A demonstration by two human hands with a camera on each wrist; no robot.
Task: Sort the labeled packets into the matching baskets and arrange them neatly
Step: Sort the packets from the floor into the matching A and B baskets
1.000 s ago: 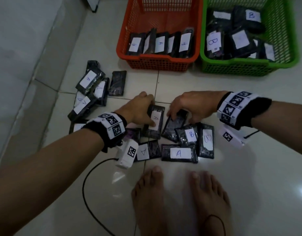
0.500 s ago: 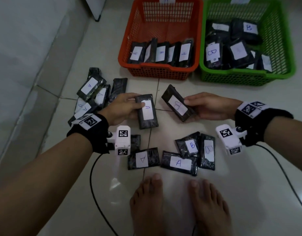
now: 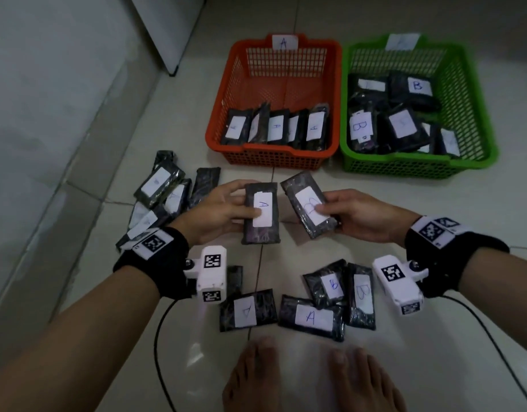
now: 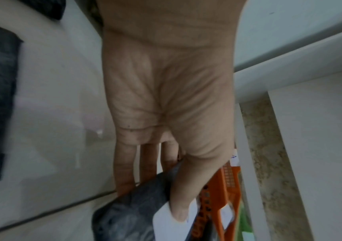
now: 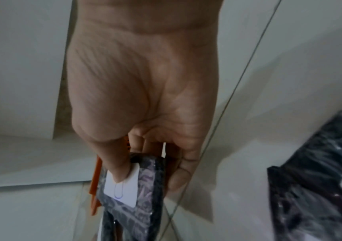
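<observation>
I am over a pale tiled floor (image 3: 375, 209) with my bare feet (image 3: 310, 379) at the near edge. Ahead stand two baskets, touching side by side: the orange basket (image 3: 274, 162), tagged A, holds a row of black packets standing on edge along its near wall, and the green basket (image 3: 420, 166) to its right holds B packets lying loose and overlapped. To my left a heap of packets (image 3: 164, 197) sits near the wall, some labels up, some face down. Just in front of my toes lie four more: two A packets (image 3: 311, 318) flat and two B packets (image 3: 345, 288) leaning on each other, with another mostly hidden behind my left wrist camera. Black cables (image 3: 158, 346) trail from both wrists across the floor. My left hand (image 3: 214, 212) grips the A packet (image 3: 261, 214) above the floor, thumb pressed on its white label and fingers curled under the back, as the left wrist view shows. My right hand (image 3: 360, 217) grips the B packet (image 3: 308, 208) the same way, thumb on the label, fingers wrapped behind. The two held packets hang just beside each other, short of both baskets, the B one tilted towards the A one.
</observation>
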